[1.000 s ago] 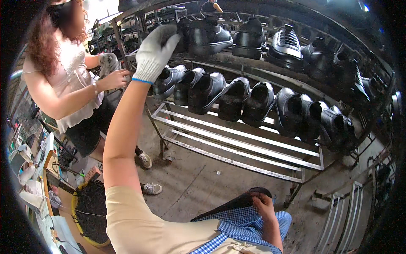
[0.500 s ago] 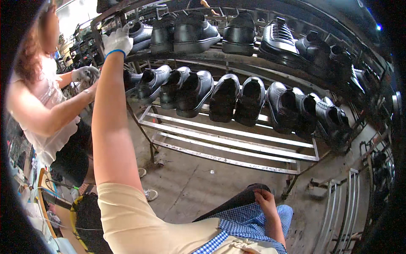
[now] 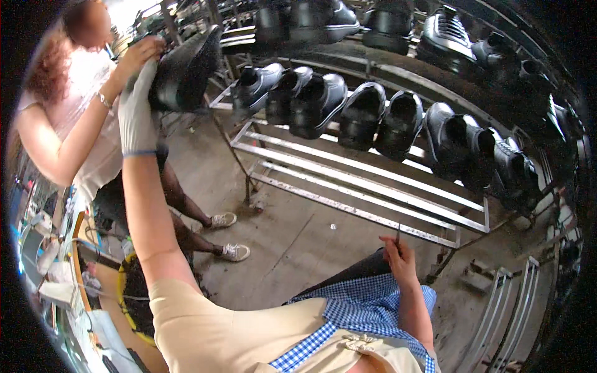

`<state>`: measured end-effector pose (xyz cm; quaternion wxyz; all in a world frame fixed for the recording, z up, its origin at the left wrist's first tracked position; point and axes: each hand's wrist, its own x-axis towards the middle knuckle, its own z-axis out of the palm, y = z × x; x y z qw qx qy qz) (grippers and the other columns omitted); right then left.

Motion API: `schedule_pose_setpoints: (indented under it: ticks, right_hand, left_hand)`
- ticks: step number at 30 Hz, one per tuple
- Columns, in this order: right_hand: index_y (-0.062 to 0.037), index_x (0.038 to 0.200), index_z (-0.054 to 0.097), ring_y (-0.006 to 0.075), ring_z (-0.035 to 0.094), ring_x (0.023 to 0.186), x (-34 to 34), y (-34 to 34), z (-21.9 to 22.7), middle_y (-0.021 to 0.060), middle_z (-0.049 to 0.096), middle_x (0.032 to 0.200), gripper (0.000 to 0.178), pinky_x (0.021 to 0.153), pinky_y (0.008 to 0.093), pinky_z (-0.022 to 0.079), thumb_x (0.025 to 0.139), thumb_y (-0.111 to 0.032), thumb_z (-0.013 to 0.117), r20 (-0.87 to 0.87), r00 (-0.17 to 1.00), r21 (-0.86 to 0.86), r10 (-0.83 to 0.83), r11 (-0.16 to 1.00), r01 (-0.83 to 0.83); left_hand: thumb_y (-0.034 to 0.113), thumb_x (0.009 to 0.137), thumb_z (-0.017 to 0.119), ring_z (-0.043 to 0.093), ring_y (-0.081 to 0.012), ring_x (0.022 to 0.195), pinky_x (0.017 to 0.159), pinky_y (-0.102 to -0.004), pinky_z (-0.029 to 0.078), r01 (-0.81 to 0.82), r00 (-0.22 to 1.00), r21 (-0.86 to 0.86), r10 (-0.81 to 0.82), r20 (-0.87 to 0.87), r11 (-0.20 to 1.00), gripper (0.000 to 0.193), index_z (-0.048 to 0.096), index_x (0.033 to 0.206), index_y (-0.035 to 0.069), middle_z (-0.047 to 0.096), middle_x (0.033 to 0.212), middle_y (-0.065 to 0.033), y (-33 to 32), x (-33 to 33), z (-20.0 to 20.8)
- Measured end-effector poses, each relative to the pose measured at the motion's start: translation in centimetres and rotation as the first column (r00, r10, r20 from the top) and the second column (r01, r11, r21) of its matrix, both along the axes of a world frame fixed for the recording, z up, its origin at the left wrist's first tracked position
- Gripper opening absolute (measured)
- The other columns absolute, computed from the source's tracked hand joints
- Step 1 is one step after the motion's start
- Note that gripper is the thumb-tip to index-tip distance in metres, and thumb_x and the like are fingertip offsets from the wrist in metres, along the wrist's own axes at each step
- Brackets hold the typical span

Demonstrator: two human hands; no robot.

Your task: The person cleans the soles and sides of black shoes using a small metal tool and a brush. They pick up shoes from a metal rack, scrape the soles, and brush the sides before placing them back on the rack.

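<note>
My left hand [image 3: 138,115], in a pale glove with a blue cuff, reaches up to the far left and grips a black shoe [image 3: 185,74], which is smeared by motion. Its fingers are partly hidden behind the shoe and a co-worker's hand [image 3: 142,55], which is right at my glove's fingertips. Bare and low in front of my apron, my right hand [image 3: 401,261] is closed around a thin dark pointed tool [image 3: 398,232] that sticks upward. I cannot make out its exact kind.
A metal rack [image 3: 348,199] holds rows of black shoes [image 3: 317,102] on its upper tiers. At the left stands a co-worker [image 3: 68,118], beside a cluttered workbench [image 3: 81,273]. A second low rack [image 3: 497,311] is at the right.
My left hand has come away from the upper shelf with a black shoe, moving left and nearer. The co-worker's hand has risen to it. My right hand has lifted, showing the pointed tool.
</note>
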<state>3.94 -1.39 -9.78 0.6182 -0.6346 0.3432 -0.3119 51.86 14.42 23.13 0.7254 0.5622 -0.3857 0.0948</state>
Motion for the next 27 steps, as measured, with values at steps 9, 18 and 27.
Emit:
schedule_pose_setpoints:
  ticks: [9, 18, 27]
  right_hand:
    - [-0.0099, 0.135, 0.053, 0.0135, 0.051, 0.061, 8.7, 4.9, 8.9, 0.0102, 0.059, 0.109, 0.072, 0.054, 0.0269, 0.042, 0.072, -0.029, 0.084, 0.065, 0.904, -0.603, 0.423, 0.738, -0.302]
    - [-0.0048, 0.124, 0.062, 0.023, 0.059, 0.101, 5.2, 2.6, 5.1, 0.0113, 0.06, 0.11, 0.046, 0.086, 0.0304, 0.046, 0.081, -0.016, 0.076, 0.217, 0.955, -0.5, 0.203, 0.863, -0.07]
    - [-0.0043, 0.126, 0.06, 0.0201, 0.06, 0.097, 3.1, 2.5, 4.9, 0.0109, 0.062, 0.112, 0.047, 0.083, 0.0295, 0.047, 0.084, -0.023, 0.073, 0.155, 0.967, -0.308, 0.204, 0.94, -0.149]
  left_hand:
    - [0.039, 0.095, 0.058, 0.063, -0.023, 0.107, 0.097, -0.0391, 0.049, 0.391, 0.555, -0.253, -0.446, -0.702, 0.885, 0.042, 0.059, 0.121, 0.005, 0.065, 0.118, -0.0097, 3.8, -20.7, -15.7]
    - [0.026, 0.097, 0.055, 0.059, -0.0262, 0.113, 0.099, -0.0441, 0.05, 0.59, -0.38, -0.628, -0.511, -0.771, 0.508, 0.042, 0.049, 0.133, 0.006, 0.059, 0.123, -0.012, 0.0, -29.5, -23.1]
    - [0.028, 0.095, 0.055, 0.063, -0.0269, 0.104, 0.085, -0.0368, 0.051, 0.838, 0.457, 0.224, -0.416, -0.786, 0.498, 0.045, 0.05, 0.135, 0.007, 0.065, 0.117, -0.0127, -0.3, -30.1, -24.9]
